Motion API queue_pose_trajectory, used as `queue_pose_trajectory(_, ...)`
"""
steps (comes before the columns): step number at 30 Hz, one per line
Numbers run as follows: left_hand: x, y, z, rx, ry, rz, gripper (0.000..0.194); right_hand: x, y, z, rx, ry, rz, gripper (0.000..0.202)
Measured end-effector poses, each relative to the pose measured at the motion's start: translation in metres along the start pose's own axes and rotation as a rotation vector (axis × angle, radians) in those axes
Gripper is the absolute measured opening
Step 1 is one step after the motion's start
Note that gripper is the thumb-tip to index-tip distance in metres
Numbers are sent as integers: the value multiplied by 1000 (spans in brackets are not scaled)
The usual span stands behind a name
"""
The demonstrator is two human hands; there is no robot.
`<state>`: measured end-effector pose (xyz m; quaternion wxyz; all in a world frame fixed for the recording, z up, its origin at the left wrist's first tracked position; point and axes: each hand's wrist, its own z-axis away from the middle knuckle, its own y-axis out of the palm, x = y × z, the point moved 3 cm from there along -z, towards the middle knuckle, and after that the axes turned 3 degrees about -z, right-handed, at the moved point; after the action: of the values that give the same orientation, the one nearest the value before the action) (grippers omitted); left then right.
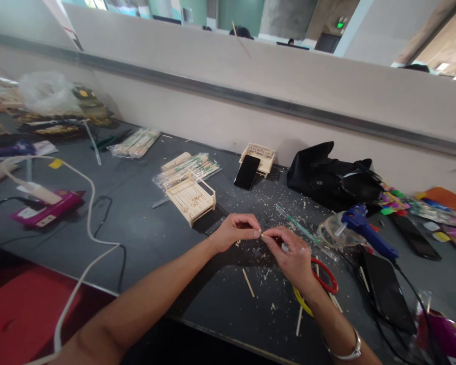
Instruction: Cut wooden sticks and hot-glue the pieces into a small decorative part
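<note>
Thumb and fingertips of my left hand (236, 232) pinch a tiny pale wooden piece (261, 233) over the dark table. My right hand (292, 251), with a bracelet at its wrist, pinches the same bit from the other side, tip to tip. Most of it is hidden by the fingers. Left of my hands stands a small stick-built bed-like model (192, 198) with short bits lying on its slats. Below them lies a loose wooden stick (248, 283). Scissors or pliers with red and yellow handles (329, 276) lie partly under my right forearm.
Wood scraps litter the table (213, 276). Behind are packs of sticks (197, 167), a phone (247, 172) leaning on a second stick model (264, 154), and a black bag (332, 177). A blue glue gun (368, 230) lies right; a white cable (93, 203) crosses left.
</note>
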<state>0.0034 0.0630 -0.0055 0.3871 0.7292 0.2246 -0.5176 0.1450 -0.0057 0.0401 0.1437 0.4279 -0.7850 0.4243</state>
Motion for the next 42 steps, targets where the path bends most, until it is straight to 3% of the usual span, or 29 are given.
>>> queue_pose_trajectory(42, -4, -2, 0, 23, 38, -138, 36, -3, 2, 3, 6, 15, 13, 19)
